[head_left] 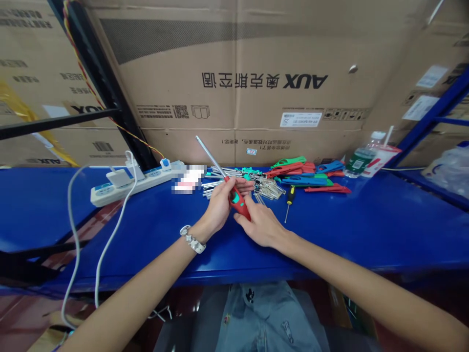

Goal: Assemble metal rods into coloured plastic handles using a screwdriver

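A red lighter with a green button and a long metal tube is held above the blue table, its tube pointing up and to the left. My left hand is closed around the upper part of its red body. Around the lower end of the body, my right hand is closed too. Behind the hands lies a pile of metal tubes and small green parts. Red, blue and green plastic shells are heaped right of the pile. A yellow and black screwdriver lies in front of them.
A white power strip with plugs and white cables lies at the left of the blue table. At the back right stand a bottle and a red and white cup. Large cardboard boxes rise behind the table.
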### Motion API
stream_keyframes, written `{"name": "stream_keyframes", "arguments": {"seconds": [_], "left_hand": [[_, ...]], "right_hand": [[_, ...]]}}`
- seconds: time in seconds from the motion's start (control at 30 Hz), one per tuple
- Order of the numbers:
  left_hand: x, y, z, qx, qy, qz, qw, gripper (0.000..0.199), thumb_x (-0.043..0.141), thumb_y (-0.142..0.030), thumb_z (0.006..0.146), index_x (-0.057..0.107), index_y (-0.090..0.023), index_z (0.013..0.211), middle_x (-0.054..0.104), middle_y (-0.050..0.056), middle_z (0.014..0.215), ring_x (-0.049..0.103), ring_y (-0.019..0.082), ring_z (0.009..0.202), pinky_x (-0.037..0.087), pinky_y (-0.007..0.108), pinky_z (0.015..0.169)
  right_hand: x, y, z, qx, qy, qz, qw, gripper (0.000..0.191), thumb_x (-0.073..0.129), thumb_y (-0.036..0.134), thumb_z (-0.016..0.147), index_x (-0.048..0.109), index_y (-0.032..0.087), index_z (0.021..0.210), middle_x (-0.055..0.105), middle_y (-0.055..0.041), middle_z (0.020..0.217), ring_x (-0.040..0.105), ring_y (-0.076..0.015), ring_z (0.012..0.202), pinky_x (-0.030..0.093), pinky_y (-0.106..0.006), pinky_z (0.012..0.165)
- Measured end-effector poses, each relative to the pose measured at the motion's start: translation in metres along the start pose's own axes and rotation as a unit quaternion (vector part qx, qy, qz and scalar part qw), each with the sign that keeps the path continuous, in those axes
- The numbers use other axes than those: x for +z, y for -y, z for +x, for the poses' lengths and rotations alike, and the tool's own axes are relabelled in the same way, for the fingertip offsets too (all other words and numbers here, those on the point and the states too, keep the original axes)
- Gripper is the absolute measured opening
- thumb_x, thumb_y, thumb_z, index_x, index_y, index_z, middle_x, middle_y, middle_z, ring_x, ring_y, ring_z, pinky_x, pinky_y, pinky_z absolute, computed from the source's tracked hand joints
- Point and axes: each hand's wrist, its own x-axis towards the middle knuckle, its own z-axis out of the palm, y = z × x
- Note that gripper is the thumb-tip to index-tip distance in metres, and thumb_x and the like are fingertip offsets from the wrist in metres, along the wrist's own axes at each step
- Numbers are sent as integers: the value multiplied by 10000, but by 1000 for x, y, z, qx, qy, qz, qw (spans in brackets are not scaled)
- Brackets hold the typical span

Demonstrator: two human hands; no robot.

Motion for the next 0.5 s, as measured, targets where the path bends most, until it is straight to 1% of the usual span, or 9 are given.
{"name": "stream_keyframes", "arguments": {"seconds": [0.07, 0.13, 0.17, 0.23, 0.3, 0.33, 0.4, 0.5], "left_hand": [[-6, -6, 0, -14, -16, -16, 1000, 326, 455, -456, 1000, 621, -176, 1013, 741, 93, 945, 718, 243, 981, 572, 409, 872], [-13, -13, 1, -34, -29, -55, 997, 247, 479, -403, 998, 591, -184, 980, 666, 32, 786, 710, 208, 837, 576, 375, 805], [-16, -17, 2, -43, -33, -83, 995, 213, 504, -380, 990, 579, -184, 951, 600, -3, 712, 684, 181, 742, 573, 348, 753], [-22, -23, 4, -54, -34, -138, 988, 173, 561, -332, 969, 561, -175, 896, 458, -58, 625, 566, 113, 555, 537, 278, 623], [-26, -28, 4, -61, -29, -164, 984, 162, 598, -291, 952, 551, -160, 868, 371, -88, 599, 414, 62, 450, 451, 214, 502], [-27, -30, 4, -61, -28, -164, 984, 158, 606, -275, 949, 550, -154, 865, 347, -96, 592, 357, 48, 428, 401, 191, 460], [-28, -32, 4, -61, -32, -142, 987, 152, 607, -256, 952, 547, -150, 862, 319, -105, 579, 294, 38, 407, 319, 164, 409], [-28, -31, 4, -67, -42, -89, 993, 168, 593, -270, 974, 545, -156, 860, 303, -109, 566, 266, 37, 388, 263, 151, 383]], "right_hand": [[-1, 1, 1, -20, 6, 23, 1000, 365, 419, 515, 996, 525, 190, 1126, 703, -67, 834, 627, -244, 733, 311, -326, 623], [-3, -3, 4, -34, -3, 59, 998, 390, 358, 551, 1024, 555, 215, 999, 675, -32, 780, 609, -217, 718, 312, -316, 634], [-4, -6, 8, -33, -12, 80, 996, 404, 337, 538, 1036, 561, 219, 928, 658, -18, 751, 599, -204, 711, 318, -310, 640], [-6, -14, 17, -20, -37, 121, 992, 391, 349, 463, 1045, 558, 215, 827, 627, -4, 712, 580, -181, 693, 337, -300, 646], [-5, -20, 30, -14, -57, 133, 989, 269, 446, 346, 1008, 565, 206, 811, 618, 3, 713, 555, -161, 661, 357, -291, 643], [-4, -23, 37, -19, -68, 115, 991, 181, 516, 290, 967, 581, 200, 823, 628, 0, 743, 556, -157, 671, 369, -290, 657], [-1, -25, 50, -28, -70, 51, 996, 83, 616, 267, 912, 625, 193, 876, 645, -13, 806, 576, -173, 738, 391, -311, 725], [6, -24, 65, -43, -64, -48, 996, 182, 688, 342, 892, 676, 189, 990, 640, -71, 946, 597, -248, 927, 401, -383, 852]]}}
